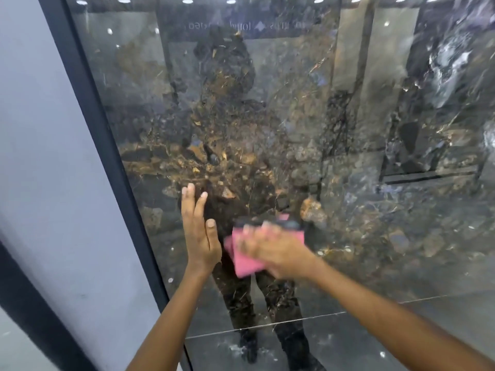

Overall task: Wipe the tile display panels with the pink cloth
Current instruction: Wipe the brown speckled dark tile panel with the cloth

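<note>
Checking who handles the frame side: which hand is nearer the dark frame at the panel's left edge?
Left. The left hand is raised with straight fingers just right of the dark frame; the right hand presses the pink cloth on the panel, farther right.

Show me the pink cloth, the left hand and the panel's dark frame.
pink cloth [245,261], head view, lower flat part.
left hand [198,236], head view, palm edge.
dark frame [107,135], head view, left edge strip.
</note>
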`<state>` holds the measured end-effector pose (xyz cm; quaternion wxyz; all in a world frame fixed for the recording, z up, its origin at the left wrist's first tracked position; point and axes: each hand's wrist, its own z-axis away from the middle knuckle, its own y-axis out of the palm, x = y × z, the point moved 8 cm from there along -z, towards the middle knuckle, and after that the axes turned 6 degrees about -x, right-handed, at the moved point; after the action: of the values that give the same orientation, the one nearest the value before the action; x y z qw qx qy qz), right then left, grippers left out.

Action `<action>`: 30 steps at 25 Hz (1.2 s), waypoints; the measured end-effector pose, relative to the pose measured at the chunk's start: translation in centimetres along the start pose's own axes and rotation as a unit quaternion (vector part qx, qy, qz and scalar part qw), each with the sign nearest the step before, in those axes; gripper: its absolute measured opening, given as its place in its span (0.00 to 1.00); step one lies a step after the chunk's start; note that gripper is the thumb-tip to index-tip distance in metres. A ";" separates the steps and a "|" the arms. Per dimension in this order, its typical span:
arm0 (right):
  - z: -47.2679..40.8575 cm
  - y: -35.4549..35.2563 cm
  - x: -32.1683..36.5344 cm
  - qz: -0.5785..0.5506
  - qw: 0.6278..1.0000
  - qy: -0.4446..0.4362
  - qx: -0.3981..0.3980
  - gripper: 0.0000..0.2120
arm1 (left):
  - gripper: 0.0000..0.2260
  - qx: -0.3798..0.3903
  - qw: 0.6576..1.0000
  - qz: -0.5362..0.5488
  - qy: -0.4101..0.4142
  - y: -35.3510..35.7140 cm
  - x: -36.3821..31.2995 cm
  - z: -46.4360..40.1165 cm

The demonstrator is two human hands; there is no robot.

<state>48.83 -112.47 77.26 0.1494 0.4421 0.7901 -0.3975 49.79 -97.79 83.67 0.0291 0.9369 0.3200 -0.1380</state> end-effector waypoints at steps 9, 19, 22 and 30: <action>0.3 -11.1 -16.8 0.010 0.955 0.236 -0.180 0.29 | 0.23 0.030 0.961 -0.266 0.066 1.9 2.8 7.5; 6.6 -5.7 -8.7 0.004 0.984 0.159 -0.080 0.38 | 0.24 -0.003 0.955 -0.279 0.099 2.0 2.9 7.7; 2.1 -8.7 -13.8 -0.039 0.914 0.337 -0.220 0.36 | 0.24 -0.004 0.956 -0.277 0.099 2.1 2.9 7.7; 10.9 3.1 2.6 -0.031 0.996 0.019 0.076 0.43 | 0.23 0.002 0.958 -0.270 0.100 2.1 3.1 7.8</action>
<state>48.65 -118.37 67.22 0.0873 0.4351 0.7735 -0.4524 51.60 -98.75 75.25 -0.0434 0.8246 0.5622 -0.0467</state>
